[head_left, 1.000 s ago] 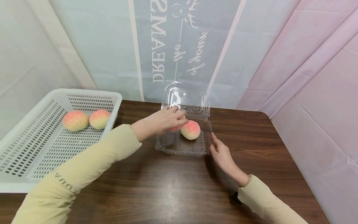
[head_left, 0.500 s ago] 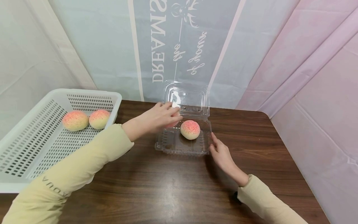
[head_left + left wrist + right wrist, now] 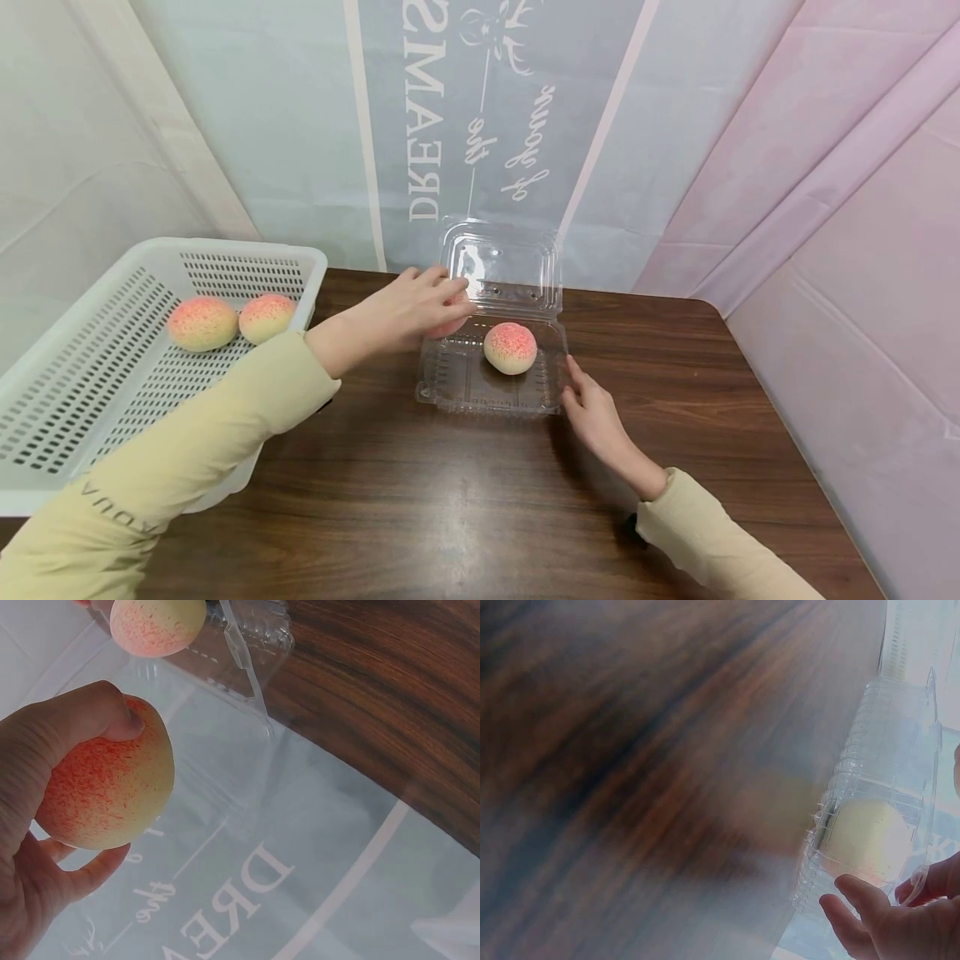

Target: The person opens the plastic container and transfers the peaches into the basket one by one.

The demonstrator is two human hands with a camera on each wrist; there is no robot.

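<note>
My left hand point(image 3: 405, 312) grips a pink-and-cream peach point(image 3: 112, 780), thumb on one side and fingers curled under it in the left wrist view. In the head view this peach is mostly hidden by the hand, above the back left corner of a clear plastic clamshell container point(image 3: 457, 383). A second peach point(image 3: 511, 348) sits inside the container, right of its middle. The container's lid point(image 3: 517, 258) stands raised at the back. At the right side, my right hand point(image 3: 598, 417) holds the container's rim; the right wrist view shows fingers point(image 3: 862, 896) on either side of it.
A pale perforated plastic basket point(image 3: 315, 267) stands on the left, with two peaches point(image 3: 202, 323) lying in it. The brown wooden table point(image 3: 450, 508) runs to a printed cloth backdrop point(image 3: 300, 125) behind and a pinkish cloth point(image 3: 885, 333) on the right.
My left hand has moved left with its peach, away from the peach in the container, and slightly up. My right hand and the container have stayed in place.
</note>
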